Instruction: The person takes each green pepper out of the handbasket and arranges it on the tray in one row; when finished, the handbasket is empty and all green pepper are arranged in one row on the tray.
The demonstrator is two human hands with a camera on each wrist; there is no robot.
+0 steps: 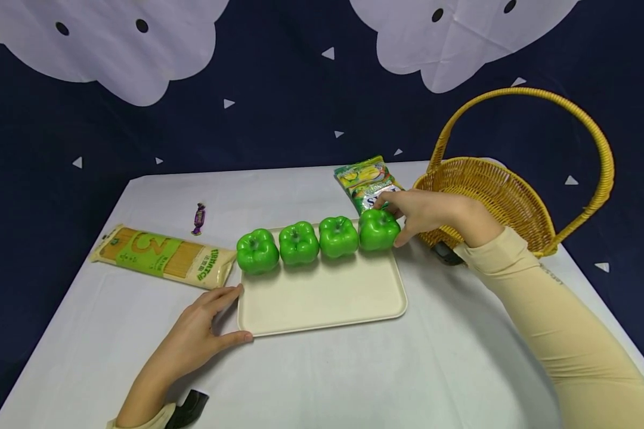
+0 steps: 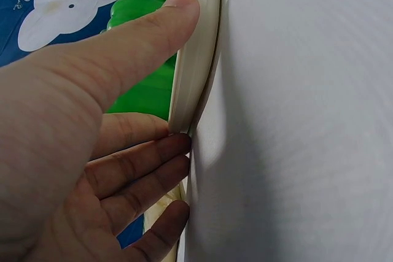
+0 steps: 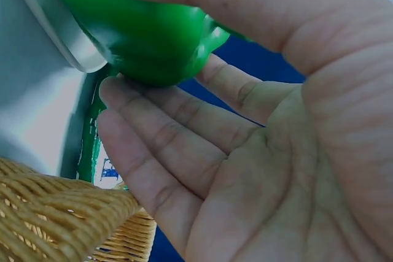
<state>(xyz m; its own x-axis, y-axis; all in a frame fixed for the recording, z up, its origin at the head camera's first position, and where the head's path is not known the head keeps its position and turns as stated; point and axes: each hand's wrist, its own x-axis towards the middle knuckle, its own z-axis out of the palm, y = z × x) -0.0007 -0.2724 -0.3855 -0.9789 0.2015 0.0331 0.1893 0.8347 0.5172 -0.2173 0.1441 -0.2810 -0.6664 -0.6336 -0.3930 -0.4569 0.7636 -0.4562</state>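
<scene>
Green bell peppers stand in a row along the far side of a cream tray (image 1: 322, 298). My right hand (image 1: 426, 211) holds the rightmost bell pepper (image 1: 378, 230), thumb on its near right side and fingers behind it. In the right wrist view, that pepper (image 3: 141, 35) sits between the thumb and fingers, over the tray's corner. My left hand (image 1: 198, 328) touches the tray's left end with spread fingers. Its thumb rests at the near left corner, and in the left wrist view the fingertips (image 2: 178, 145) meet the rim.
Left of the tray lies a pasta packet (image 1: 163, 256), with a purple-wrapped candy (image 1: 199, 218) behind it. A green and yellow snack bag (image 1: 366, 182) lies behind the right end. The wicker basket (image 1: 515, 190) with a tall handle stands at the right, close to my right forearm.
</scene>
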